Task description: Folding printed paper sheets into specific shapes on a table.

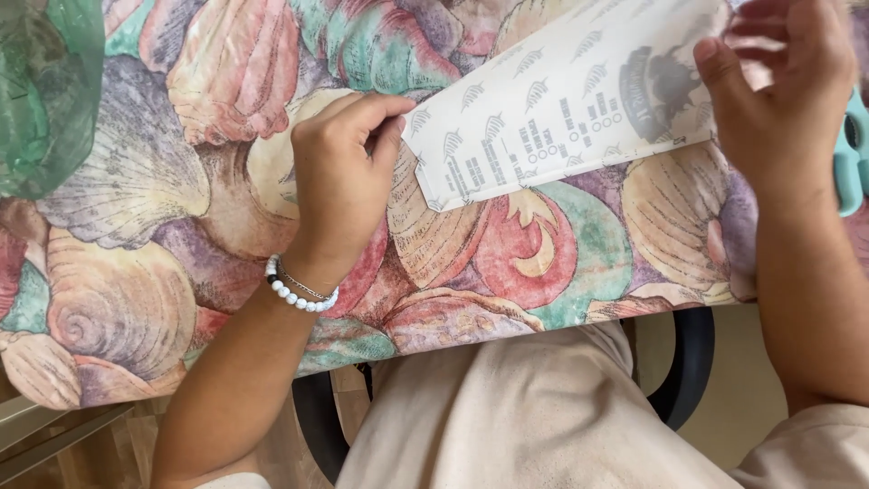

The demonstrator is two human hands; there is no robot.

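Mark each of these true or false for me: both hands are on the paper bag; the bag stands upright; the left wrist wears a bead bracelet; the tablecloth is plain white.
1. Both the left hand and the right hand touch the white paper bag: true.
2. The bag stands upright: false, it lies flat on the tablecloth.
3. A white bead bracelet circles the left wrist: true.
4. The tablecloth is plain white: false, it bears coloured seashell prints.
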